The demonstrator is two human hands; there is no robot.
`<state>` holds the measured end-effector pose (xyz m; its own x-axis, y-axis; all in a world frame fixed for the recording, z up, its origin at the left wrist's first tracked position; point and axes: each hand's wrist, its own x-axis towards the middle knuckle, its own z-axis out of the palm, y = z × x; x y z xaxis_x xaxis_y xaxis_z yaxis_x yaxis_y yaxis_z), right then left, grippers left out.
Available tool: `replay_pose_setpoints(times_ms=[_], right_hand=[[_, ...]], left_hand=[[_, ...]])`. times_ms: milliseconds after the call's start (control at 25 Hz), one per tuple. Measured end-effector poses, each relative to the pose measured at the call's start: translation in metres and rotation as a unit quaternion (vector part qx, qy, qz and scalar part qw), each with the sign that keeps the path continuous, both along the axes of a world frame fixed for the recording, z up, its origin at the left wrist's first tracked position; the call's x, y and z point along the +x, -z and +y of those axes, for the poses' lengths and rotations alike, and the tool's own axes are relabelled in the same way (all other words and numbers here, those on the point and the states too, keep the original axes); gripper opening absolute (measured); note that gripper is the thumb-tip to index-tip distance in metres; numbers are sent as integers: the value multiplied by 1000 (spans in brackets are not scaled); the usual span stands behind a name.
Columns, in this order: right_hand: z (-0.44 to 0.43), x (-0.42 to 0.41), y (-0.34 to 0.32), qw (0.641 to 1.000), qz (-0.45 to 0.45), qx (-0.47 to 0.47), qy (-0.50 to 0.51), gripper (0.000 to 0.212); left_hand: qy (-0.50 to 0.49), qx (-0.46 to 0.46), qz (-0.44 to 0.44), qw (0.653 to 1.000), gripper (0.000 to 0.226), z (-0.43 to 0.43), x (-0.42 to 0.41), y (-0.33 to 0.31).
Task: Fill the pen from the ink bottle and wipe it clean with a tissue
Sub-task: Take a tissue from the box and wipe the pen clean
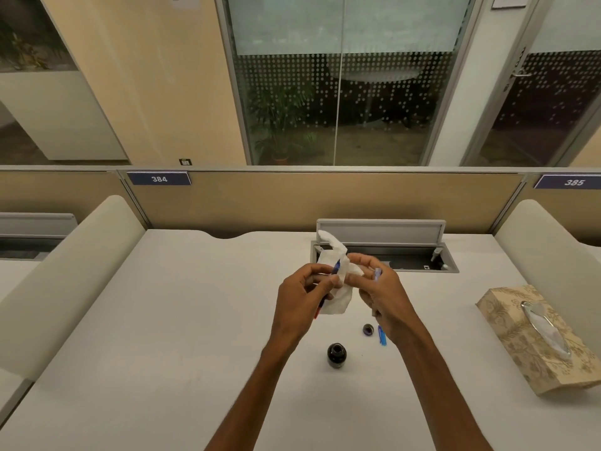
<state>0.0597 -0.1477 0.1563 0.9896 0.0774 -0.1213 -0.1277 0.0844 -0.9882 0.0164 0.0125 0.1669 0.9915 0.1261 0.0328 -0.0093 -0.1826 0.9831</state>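
My left hand [304, 296] holds a blue pen part [335, 266] upright above the white desk [162, 320], with a red bit showing below the hand. My right hand [379, 289] pinches a white tissue [335, 278] against that pen part and also grips a pale blue pen piece [377, 274]. The tissue drapes between both hands. Below them an open dark ink bottle [336, 354] stands on the desk. Its cap [367, 330] lies to the right, beside a blue pen cap [382, 337].
A patterned tissue box [533, 346] lies at the right of the desk. An open cable hatch [383, 252] with a raised lid sits just behind my hands. Padded dividers flank the desk, and a partition panel closes the back.
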Motion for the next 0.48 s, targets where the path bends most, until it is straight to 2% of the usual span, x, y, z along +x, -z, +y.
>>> replay_pose_setpoints(times_ms=[120, 280, 480], right_hand=[[2, -5, -5, 994, 59, 92, 6, 24], [-2, -7, -8, 985, 96, 144, -7, 21], [-4, -6, -16, 979, 89, 175, -54, 32]], left_hand=[[-11, 3, -4, 1000, 28, -4, 2, 2], [-39, 29, -20, 999, 26, -5, 1, 3], [-49, 42, -34, 997, 23, -6, 1, 1]])
